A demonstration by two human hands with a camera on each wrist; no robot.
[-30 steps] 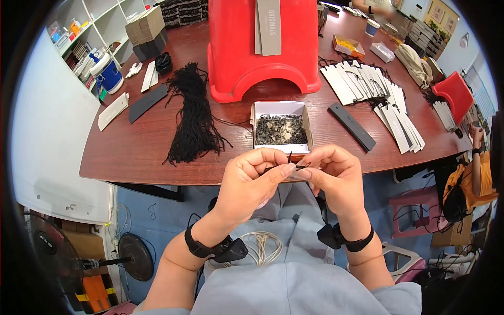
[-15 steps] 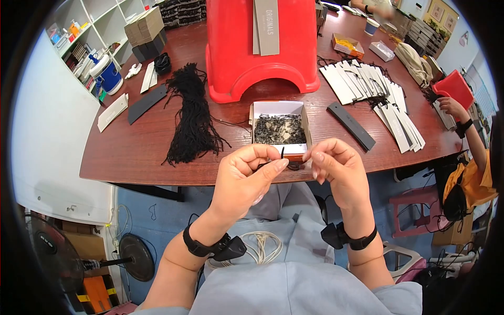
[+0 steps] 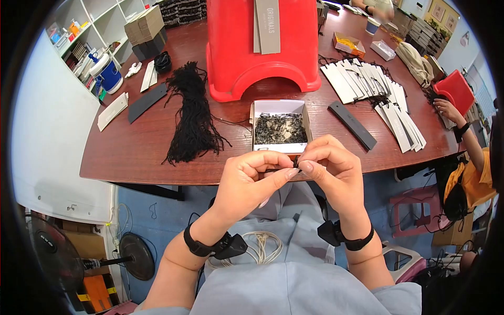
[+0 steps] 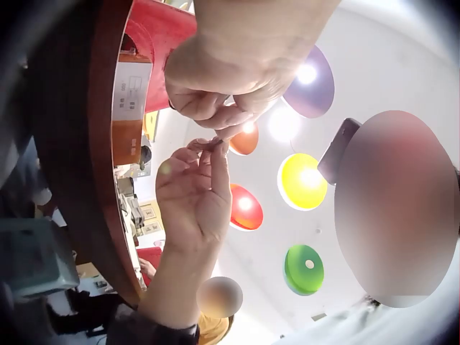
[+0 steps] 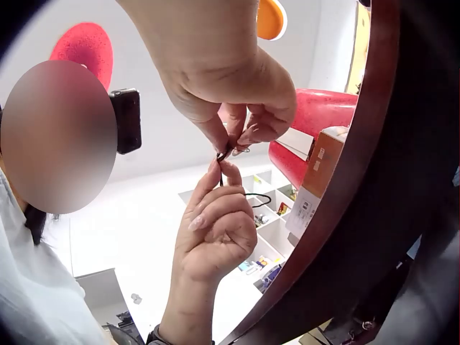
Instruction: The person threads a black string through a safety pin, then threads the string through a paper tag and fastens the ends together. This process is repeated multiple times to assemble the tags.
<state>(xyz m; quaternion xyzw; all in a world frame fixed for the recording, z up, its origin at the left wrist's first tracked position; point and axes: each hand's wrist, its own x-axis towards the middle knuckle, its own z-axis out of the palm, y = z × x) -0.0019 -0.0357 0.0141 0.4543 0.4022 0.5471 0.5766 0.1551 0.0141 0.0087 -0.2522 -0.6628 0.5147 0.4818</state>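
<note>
Just over the table's front edge, my left hand (image 3: pixel 249 176) pinches a thin black cord (image 5: pixel 260 198), whose loop hangs beside the fingers in the right wrist view. Thumb and fingertips of my right hand (image 3: pixel 336 170) meet it there and pinch the cord too. A small wire loop (image 5: pixel 243 150) shows at the right fingertips; its kind is too small to make out. Behind the hands lies an open box (image 3: pixel 281 107) of small dark, wire-like pieces (image 3: pixel 278 129). A bundle of black cords (image 3: pixel 190 115) lies on the table to the left.
An upturned red stool (image 3: pixel 262 68) bearing grey tags (image 3: pixel 269 26) stands behind the box. White tags with black cords (image 3: pixel 352 81) fan out at right, by a dark grey strip (image 3: pixel 353 126). At far right another person's arm (image 3: pixel 462 123) reaches to the table.
My right hand drew away from the left half a second ago and has come back to its fingertips. The other person's arm has reached up onto the table's right end.
</note>
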